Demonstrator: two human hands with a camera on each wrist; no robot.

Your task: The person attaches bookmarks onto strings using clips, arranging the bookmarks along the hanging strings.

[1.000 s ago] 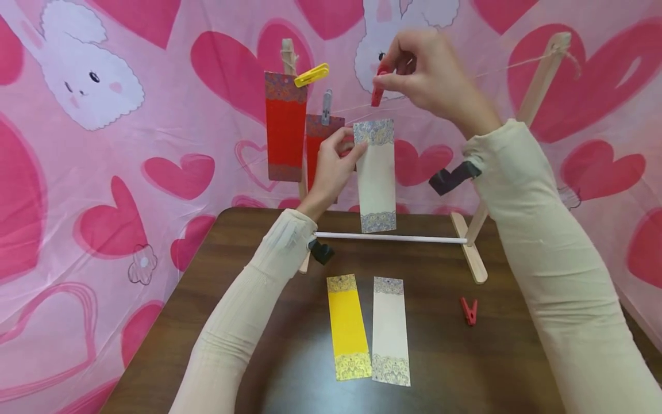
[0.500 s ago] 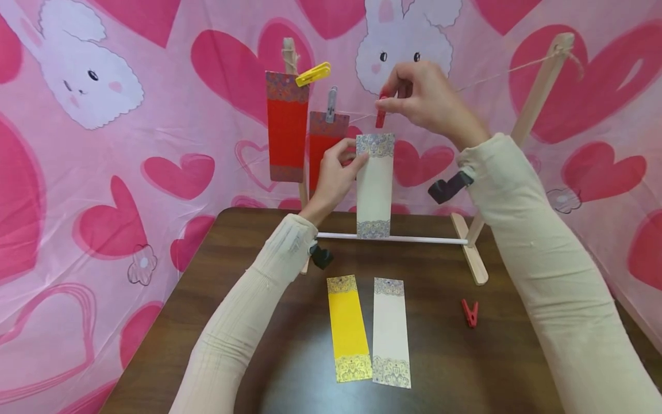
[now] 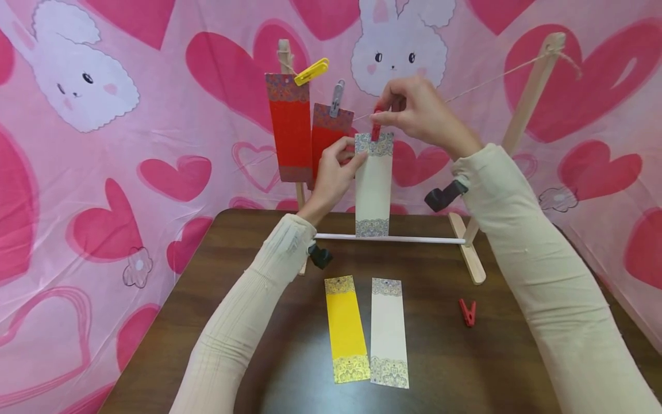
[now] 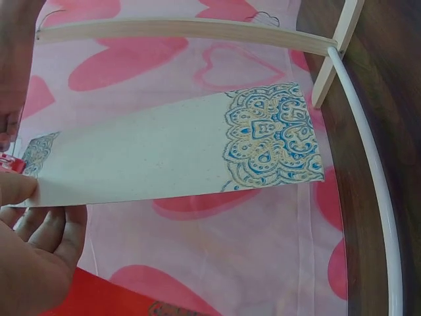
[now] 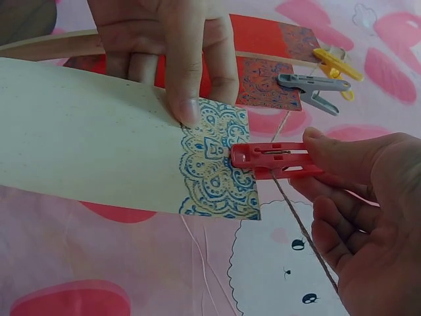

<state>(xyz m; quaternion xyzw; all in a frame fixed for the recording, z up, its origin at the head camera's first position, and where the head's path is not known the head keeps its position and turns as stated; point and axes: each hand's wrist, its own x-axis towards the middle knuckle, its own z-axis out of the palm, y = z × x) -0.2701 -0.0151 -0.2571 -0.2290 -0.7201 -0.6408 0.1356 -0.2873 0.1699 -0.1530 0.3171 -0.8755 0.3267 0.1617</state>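
Observation:
A white bookmark-like card (image 3: 373,184) with patterned ends hangs upright in front of the string (image 5: 299,224). My left hand (image 3: 333,169) pinches its left edge near the top, thumb in front and fingers behind. My right hand (image 3: 414,112) pinches a red clothespin (image 5: 276,158), whose tip overlaps the card's top patterned band. In the right wrist view the string passes right by the clothespin's jaws. To the left, a red card (image 3: 289,132) hangs by a yellow clothespin (image 3: 312,72), and a second red card (image 3: 331,123), partly hidden by my left hand, by a grey clothespin (image 3: 337,99).
A yellow card (image 3: 346,330) and another white card (image 3: 389,333) lie side by side on the brown table (image 3: 434,356). A spare red clothespin (image 3: 468,313) lies to their right. The wooden stand's right post (image 3: 532,92) and white crossbar (image 3: 414,239) are behind.
My right hand has come down with the red clothespin, from above the white card onto its top edge. My left hand has lowered the card slightly. The grey-clipped red card has shifted up and right.

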